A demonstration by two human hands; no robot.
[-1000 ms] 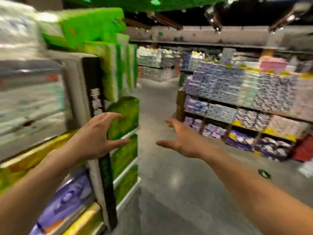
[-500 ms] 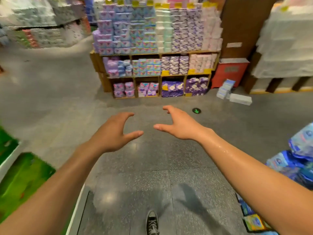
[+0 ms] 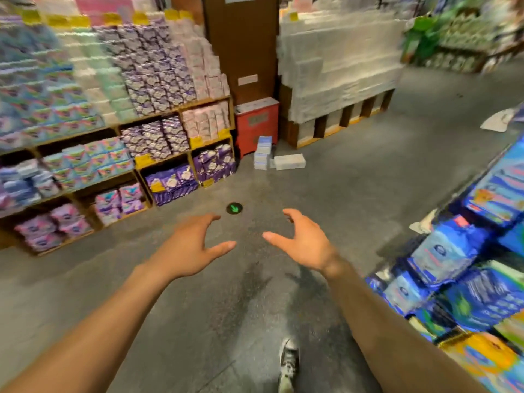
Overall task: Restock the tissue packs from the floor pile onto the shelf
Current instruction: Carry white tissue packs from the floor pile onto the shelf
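Both my hands reach out in front of me over the grey floor and hold nothing. My left hand [image 3: 189, 248] has its fingers spread and loosely bent, thumb pointing right. My right hand [image 3: 301, 239] mirrors it, thumb pointing left. A heap of blue tissue packs [image 3: 453, 268] lies at the right, beside my right forearm. A wooden shelf [image 3: 158, 163] stocked with purple, pink and blue packs stands across the aisle at the left. A small stack of pale packs [image 3: 263, 153] sits on the floor by a red box.
A red box [image 3: 256, 124] and a brown pillar [image 3: 241, 43] stand behind the small stack. White packs on a pallet [image 3: 337, 66] fill the back right. A green arrow marker [image 3: 234, 208] lies on the floor ahead. My shoe [image 3: 288, 361] shows at the bottom.
My view has swung right, away from the green shelf end toward the aisle and the blue pile. Both hands stay empty and spread, now closer together.
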